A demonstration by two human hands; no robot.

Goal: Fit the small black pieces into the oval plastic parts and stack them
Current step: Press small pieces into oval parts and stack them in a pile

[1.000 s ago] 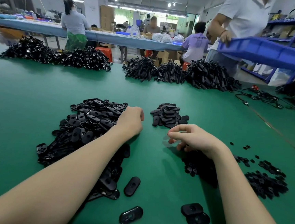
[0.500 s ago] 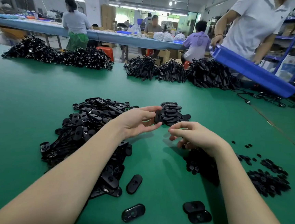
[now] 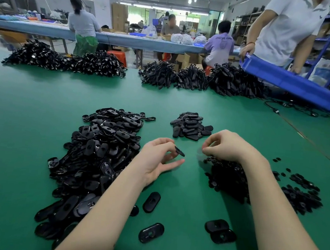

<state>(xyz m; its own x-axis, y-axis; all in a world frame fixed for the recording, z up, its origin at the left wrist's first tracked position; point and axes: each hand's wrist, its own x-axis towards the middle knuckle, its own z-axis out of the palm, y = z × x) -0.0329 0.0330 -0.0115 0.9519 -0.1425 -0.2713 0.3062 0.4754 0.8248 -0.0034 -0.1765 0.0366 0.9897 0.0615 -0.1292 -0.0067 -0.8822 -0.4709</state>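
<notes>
left fingers [image 3: 170, 152] now pinch an oval part [image 3: 179, 151], pulled back from stack [image 3: 190, 125]; right hand [image 3: 225, 145] curled, contents unclear.

The only lettering visible is a pale printed line across the back of the seated person's purple shirt [image 3: 221, 43], seemingly beginning "CHINA", with the rest too small and blurred to read.

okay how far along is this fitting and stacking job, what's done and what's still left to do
Done: a small stack of oval parts sits beyond the hands. In hand: the left hand pinches one oval part; the right hand has its fingers curled over the small black pieces, though whether it holds one cannot be told. Left: the big heap of oval parts on the left, so most of the job remains.
</notes>
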